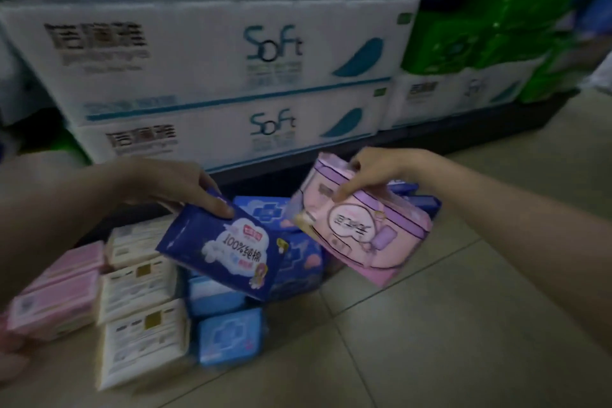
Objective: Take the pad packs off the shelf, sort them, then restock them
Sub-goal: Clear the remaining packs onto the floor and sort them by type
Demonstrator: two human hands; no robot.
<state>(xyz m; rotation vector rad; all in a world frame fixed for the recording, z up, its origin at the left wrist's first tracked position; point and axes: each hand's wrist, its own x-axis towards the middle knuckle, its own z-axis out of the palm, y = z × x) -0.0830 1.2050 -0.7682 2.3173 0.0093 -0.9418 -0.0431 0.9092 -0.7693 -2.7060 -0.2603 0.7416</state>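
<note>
Head view: your left hand [198, 190] pinches a navy pack [222, 248], your right hand [367, 172] grips a pink pack [364, 228], both held above colour-sorted rows, likely for matching.

Both arms reach forward and down. The left hand [185, 187] pinches a pack; the right hand [371, 172] seems to pinch one too.

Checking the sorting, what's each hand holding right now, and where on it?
Left hand pinches the dark blue pack at its top corner. Right hand grips the pink pack along its upper edge.
</note>
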